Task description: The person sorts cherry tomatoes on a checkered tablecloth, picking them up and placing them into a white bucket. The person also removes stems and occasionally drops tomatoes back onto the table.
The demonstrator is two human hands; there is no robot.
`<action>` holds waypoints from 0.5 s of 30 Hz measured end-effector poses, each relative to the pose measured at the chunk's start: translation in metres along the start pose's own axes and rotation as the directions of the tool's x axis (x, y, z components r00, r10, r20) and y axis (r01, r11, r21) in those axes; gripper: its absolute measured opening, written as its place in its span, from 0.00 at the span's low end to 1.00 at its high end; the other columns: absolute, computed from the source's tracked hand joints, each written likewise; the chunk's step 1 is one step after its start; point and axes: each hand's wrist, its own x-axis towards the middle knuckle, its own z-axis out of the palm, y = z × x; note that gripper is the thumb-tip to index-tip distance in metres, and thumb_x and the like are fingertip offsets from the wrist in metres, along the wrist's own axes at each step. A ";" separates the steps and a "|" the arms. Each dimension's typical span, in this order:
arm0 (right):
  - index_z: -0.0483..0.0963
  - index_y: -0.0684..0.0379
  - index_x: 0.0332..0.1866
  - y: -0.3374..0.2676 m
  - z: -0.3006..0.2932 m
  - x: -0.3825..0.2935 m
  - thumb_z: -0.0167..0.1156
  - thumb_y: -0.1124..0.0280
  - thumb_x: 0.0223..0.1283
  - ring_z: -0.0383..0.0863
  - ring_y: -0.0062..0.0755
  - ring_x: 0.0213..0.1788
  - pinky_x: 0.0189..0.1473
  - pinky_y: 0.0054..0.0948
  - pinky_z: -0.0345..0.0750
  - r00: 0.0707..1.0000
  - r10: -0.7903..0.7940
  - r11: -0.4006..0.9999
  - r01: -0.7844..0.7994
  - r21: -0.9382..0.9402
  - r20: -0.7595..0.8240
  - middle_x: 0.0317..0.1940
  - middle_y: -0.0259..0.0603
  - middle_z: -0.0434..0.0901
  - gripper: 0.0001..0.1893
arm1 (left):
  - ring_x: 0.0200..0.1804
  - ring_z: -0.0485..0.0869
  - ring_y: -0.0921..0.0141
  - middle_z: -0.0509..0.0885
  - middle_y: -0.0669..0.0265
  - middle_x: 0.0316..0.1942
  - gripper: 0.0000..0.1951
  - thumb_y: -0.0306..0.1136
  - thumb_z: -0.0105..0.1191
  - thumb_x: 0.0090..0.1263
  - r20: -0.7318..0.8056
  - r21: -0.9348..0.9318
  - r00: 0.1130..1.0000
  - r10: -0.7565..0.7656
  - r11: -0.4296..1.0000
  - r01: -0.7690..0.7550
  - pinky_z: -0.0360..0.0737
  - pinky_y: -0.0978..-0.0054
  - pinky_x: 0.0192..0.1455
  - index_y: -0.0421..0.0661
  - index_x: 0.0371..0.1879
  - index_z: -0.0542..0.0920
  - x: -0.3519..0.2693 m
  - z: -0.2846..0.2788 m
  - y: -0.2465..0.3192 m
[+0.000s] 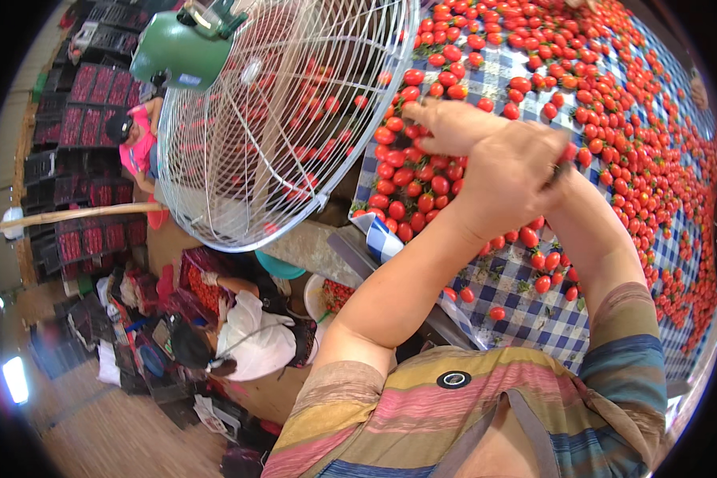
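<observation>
Small red tomatoes (425, 203) with green stems lie on a blue-and-white checked cloth (532, 325). My forearms cross above them. My left hand (517, 164) is on top, blurred, its fingers curled down on the right; a red tomato (567, 152) shows at its fingertips, but whether it is held cannot be made out. From under it my right hand (454, 123) reaches left, fingers spread among the tomatoes near the cloth's left edge. Something dark, too blurred to name, shows by the right wrist.
A wire-caged fan (251, 71) with a green motor housing stands close at the left. Beyond it, a person in pink (136, 149) is near stacked crates (95, 128), and a person in white (254, 337) bends over tomatoes. Another person's hand (699, 92) is at the far right.
</observation>
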 end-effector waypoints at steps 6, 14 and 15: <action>0.74 0.60 0.58 0.010 -0.007 -0.068 0.60 0.72 0.64 0.81 0.27 0.47 0.53 0.31 0.77 0.912 0.302 0.864 -0.140 0.483 -0.276 0.43 0.42 0.83 0.17 | 0.32 0.75 0.80 0.80 0.71 0.38 0.13 0.36 0.47 0.76 -0.020 -0.749 0.564 -0.826 0.386 0.539 0.73 0.80 0.31 0.45 0.53 0.76 0.011 -0.021 -0.010; 0.68 0.56 0.68 0.004 -0.034 -0.099 0.52 0.55 0.70 0.56 0.49 0.76 0.76 0.44 0.52 0.830 0.119 0.982 -0.018 0.188 -0.545 0.70 0.50 0.65 0.26 | 0.37 0.79 0.76 0.79 0.71 0.41 0.21 0.54 0.41 0.78 0.471 -0.806 0.217 -0.855 -0.317 0.501 0.78 0.80 0.32 0.48 0.51 0.73 -0.005 -0.004 -0.019; 0.70 0.58 0.65 0.022 -0.038 -0.089 0.54 0.59 0.69 0.64 0.50 0.71 0.72 0.42 0.60 0.762 0.154 0.977 -0.021 0.213 -0.629 0.66 0.51 0.70 0.23 | 0.33 0.78 0.79 0.79 0.71 0.40 0.19 0.52 0.44 0.77 0.480 -0.769 0.255 -0.839 -0.263 0.583 0.74 0.84 0.25 0.48 0.51 0.74 -0.009 -0.006 -0.023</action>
